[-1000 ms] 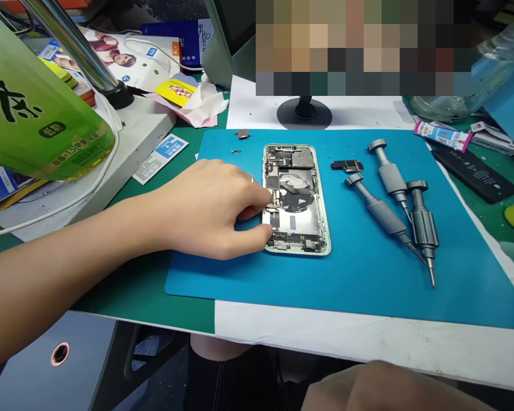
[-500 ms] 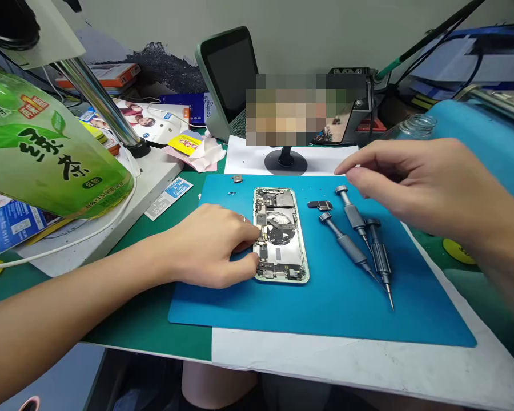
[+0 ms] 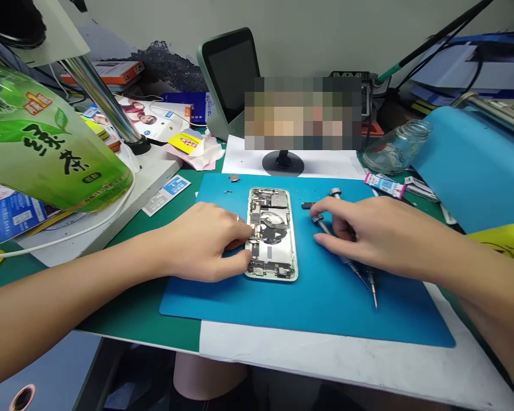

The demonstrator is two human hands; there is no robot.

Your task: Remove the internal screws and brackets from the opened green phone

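An opened phone point(image 3: 278, 251) lies on the blue mat with its inner boards, battery and round black coil showing. My left hand point(image 3: 214, 242) grips its left edge between thumb and fingers and rests on the mat. Over several grey precision screwdrivers point(image 3: 322, 224) hovers my right hand point(image 3: 360, 228), thumb and index finger apart on either side of the nearest one's cap; no firm grip shows. The hand covers most of the handles. A small dark phone part point(image 3: 307, 205) lies by its fingertips, partly hidden. Beyond the phone sits a small metal part point(image 3: 234, 178).
The blue mat point(image 3: 223, 302) lies on a green and white desk. On the left stand a large green tea bottle point(image 3: 68, 148) and a metal lamp post point(image 3: 107, 97). At the back are a display stand point(image 3: 282, 164) with a blurred-out screen and a glass jar point(image 3: 394, 148).
My right hand has come down and left from above the mat's far right side to the screwdrivers. My left hand stays on the phone. The view has shifted slightly.
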